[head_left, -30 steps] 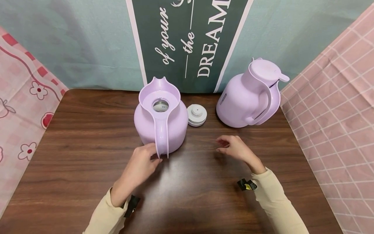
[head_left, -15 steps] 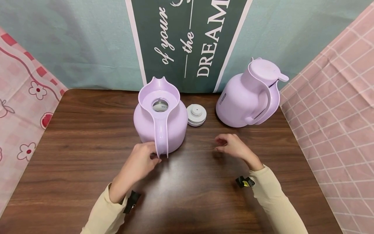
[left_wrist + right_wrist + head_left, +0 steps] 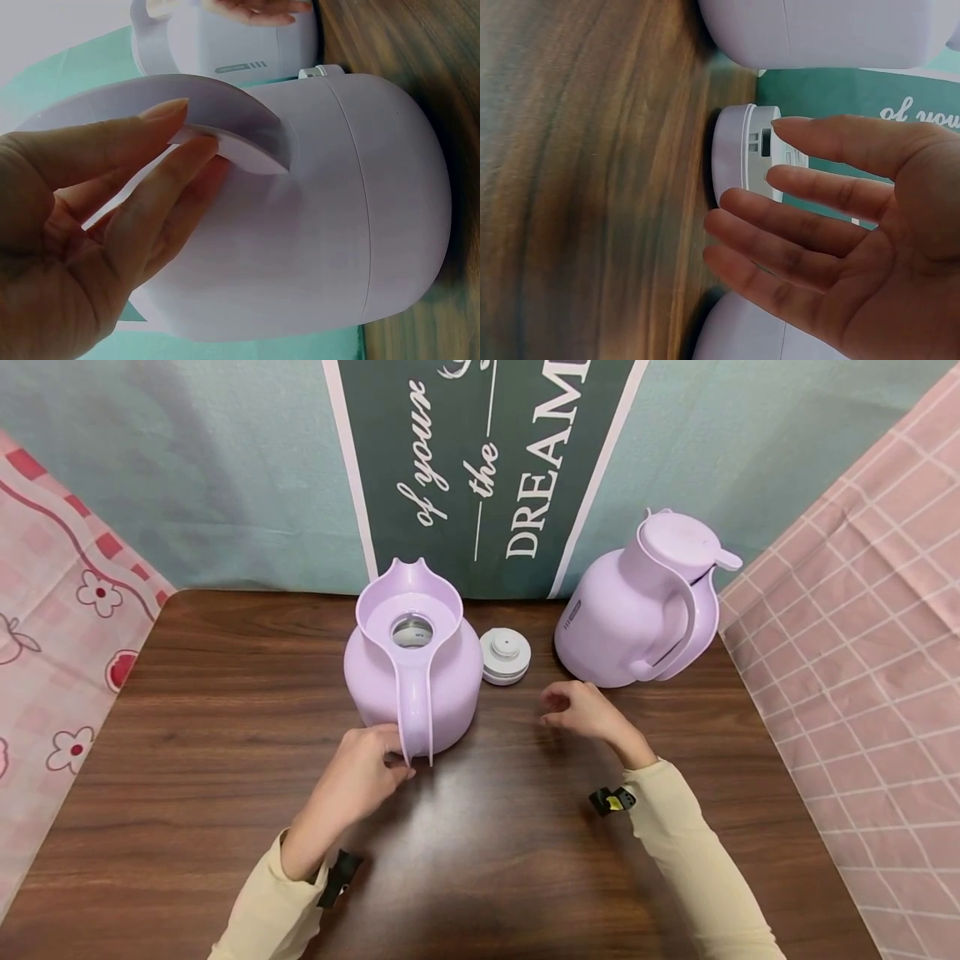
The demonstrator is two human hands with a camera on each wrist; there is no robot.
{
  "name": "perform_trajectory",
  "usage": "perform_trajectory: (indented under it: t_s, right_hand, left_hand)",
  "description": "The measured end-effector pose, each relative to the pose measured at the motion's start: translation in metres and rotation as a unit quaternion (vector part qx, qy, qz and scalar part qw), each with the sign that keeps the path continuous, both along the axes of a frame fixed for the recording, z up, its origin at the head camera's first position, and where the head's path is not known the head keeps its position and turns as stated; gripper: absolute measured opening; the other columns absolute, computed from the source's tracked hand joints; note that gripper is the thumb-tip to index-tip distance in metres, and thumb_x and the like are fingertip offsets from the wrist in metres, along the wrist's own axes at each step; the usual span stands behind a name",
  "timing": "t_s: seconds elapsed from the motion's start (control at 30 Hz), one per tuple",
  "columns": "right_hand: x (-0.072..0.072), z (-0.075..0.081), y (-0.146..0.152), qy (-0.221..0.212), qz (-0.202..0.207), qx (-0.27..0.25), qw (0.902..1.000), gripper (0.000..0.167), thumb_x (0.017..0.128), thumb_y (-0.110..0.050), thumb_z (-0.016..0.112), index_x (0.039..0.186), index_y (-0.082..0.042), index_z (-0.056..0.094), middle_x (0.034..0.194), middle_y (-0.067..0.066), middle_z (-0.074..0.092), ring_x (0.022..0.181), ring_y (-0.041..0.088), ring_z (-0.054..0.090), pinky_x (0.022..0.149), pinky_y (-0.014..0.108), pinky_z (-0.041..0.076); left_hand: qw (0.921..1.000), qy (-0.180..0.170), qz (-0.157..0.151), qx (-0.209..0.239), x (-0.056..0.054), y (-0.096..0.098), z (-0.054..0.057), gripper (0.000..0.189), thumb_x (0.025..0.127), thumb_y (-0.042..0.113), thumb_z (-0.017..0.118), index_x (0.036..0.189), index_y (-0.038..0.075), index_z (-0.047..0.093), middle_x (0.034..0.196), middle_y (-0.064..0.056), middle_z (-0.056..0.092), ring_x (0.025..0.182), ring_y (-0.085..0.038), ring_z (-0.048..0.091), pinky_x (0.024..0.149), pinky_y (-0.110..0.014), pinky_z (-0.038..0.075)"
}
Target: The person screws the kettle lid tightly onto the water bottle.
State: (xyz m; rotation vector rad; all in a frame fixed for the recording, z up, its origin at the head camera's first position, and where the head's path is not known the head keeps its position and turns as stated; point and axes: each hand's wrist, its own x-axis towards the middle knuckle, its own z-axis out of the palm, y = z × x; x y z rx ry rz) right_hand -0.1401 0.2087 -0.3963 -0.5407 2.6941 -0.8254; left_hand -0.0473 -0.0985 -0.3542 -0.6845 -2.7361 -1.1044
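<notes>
Steadying hold and free reach. The left hand [image 3: 360, 781] pinches the lower part of the handle [image 3: 413, 693] between thumb and fingers; the open jug [image 3: 453, 693] stands upright just ahead of that hand and slightly to its right, its mouth uncovered. The right hand [image 3: 585, 710] touches nothing; in the right wrist view its fingers are extended and slightly spread, the palm facing the camera. Ahead and to the left of this hand, the white stopper [image 3: 506, 656] rests on the wooden table [image 3: 517, 877], just beside the open jug; ahead and to the right stands the lidded jug [image 3: 618, 618].

The step in hand appears to be steadying the open jug while the right hand nears the stopper. For good execution, the left pinch should be firm but should not pull, since a tug at the handle could tip or turn the jug. The right hand is best kept low, with thumb and fingers parted enough to straddle the stopper's rim without nudging it away.

Compared with half a second earlier, the right hand lies farther forward and left, closer to the stopper; the left hand, both jugs and the stopper are essentially unchanged.
</notes>
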Motion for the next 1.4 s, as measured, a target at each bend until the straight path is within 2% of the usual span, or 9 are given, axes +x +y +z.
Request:
perform_trajectory:
  t_s: [0.3,0.6,0.83,0.93,1.13,1.4]
  right_hand:
    - [-0.018,0.006,-0.005,0.006,0.002,0.003,1.0,0.029,0.074,-0.01,0.071,0.099,0.003,0.064,0.086,0.011,0.065,0.081,0.022,0.059,0.073,0.038,0.046]
    - [-0.042,0.015,-0.013,0.0,-0.011,0.011,0.9999,0.036,0.075,-0.01,0.072,0.106,0.004,0.06,0.094,0.018,0.064,0.089,0.027,0.058,0.078,0.04,0.045]
    - [-0.062,0.02,-0.023,-0.002,-0.015,0.026,0.9995,0.047,0.073,-0.008,0.071,0.115,0.004,0.054,0.104,0.023,0.061,0.099,0.034,0.056,0.086,0.043,0.04]
    - [-0.069,0.02,-0.028,-0.012,-0.013,0.041,0.999,0.053,0.073,-0.009,0.072,0.12,0.003,0.051,0.109,0.024,0.059,0.103,0.036,0.053,0.088,0.044,0.039]
    - [-0.079,0.019,-0.034,-0.03,-0.006,0.073,0.9969,0.059,0.071,-0.011,0.072,0.124,-0.001,0.048,0.113,0.021,0.056,0.101,0.032,0.051,0.087,0.043,0.039]
    - [-0.088,0.012,-0.045,-0.041,0.019,0.086,0.9953,0.074,0.069,-0.007,0.073,0.134,0.001,0.038,0.127,0.022,0.048,0.116,0.033,0.043,0.097,0.042,0.033]
  left_hand:
    - [1.0,-0.002,-0.003,-0.003,-0.001,0.0,0.0,0.022,0.057,-0.009,0.073,0.062,0.01,0.063,0.07,0.003,0.06,0.064,-0.01,0.059,0.06,-0.027,0.049]
    - [0.9998,-0.014,-0.008,-0.008,-0.001,-0.002,0.002,0.023,0.058,-0.008,0.074,0.061,0.011,0.062,0.069,0.004,0.06,0.063,-0.009,0.059,0.06,-0.025,0.049]
    - [0.9999,-0.008,-0.01,-0.01,-0.001,-0.002,0.002,0.021,0.058,-0.007,0.074,0.063,0.01,0.063,0.07,0.004,0.06,0.064,-0.011,0.058,0.062,-0.03,0.048]
    - [0.9998,-0.012,-0.011,-0.009,-0.001,-0.002,0.001,0.02,0.058,-0.007,0.074,0.064,0.01,0.064,0.071,0.004,0.06,0.065,-0.012,0.059,0.063,-0.03,0.048]
    - [0.9997,-0.014,-0.015,-0.016,-0.002,-0.002,0.002,0.02,0.059,-0.007,0.074,0.064,0.01,0.064,0.07,0.004,0.06,0.065,-0.011,0.058,0.063,-0.029,0.048]
    - [0.9996,-0.014,-0.014,-0.021,-0.002,-0.002,0.003,0.02,0.058,-0.007,0.074,0.064,0.009,0.065,0.071,0.004,0.061,0.065,-0.012,0.058,0.063,-0.03,0.048]
